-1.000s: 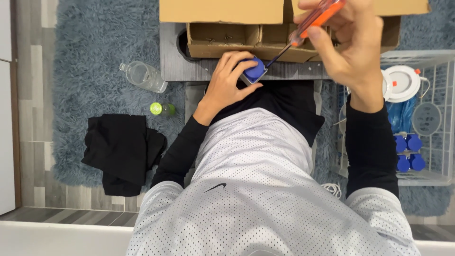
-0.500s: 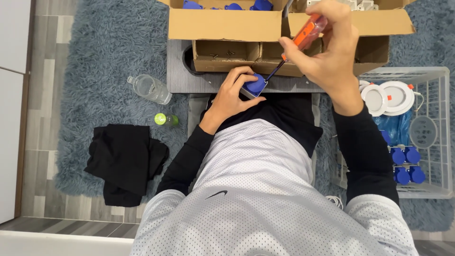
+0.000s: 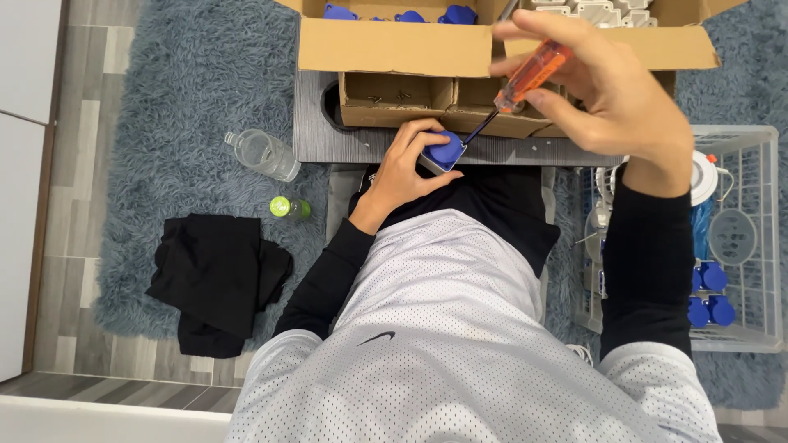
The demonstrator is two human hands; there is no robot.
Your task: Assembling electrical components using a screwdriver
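My left hand (image 3: pixel 408 161) grips a small grey part with a round blue cap (image 3: pixel 444 152) at the near edge of a small grey table (image 3: pixel 328 139). My right hand (image 3: pixel 603 82) holds a screwdriver with an orange handle (image 3: pixel 532 75) up high. Its dark shaft slants down to the left and its tip meets the blue cap. Black sleeves cover both my arms, and a white mesh shirt fills the lower view.
Open cardboard boxes (image 3: pixel 394 45) on the table hold blue and white parts and a few screws. A white wire basket (image 3: pixel 751 246) at the right holds blue caps and bottles. On the blue-grey rug lie a clear bottle (image 3: pixel 263 154), a green-capped bottle (image 3: pixel 289 208) and black cloth (image 3: pixel 217 279).
The view has drawn back and tilted, so more of the boxes shows. The screwdriver tip has come down onto the blue cap. My left hand keeps its hold.
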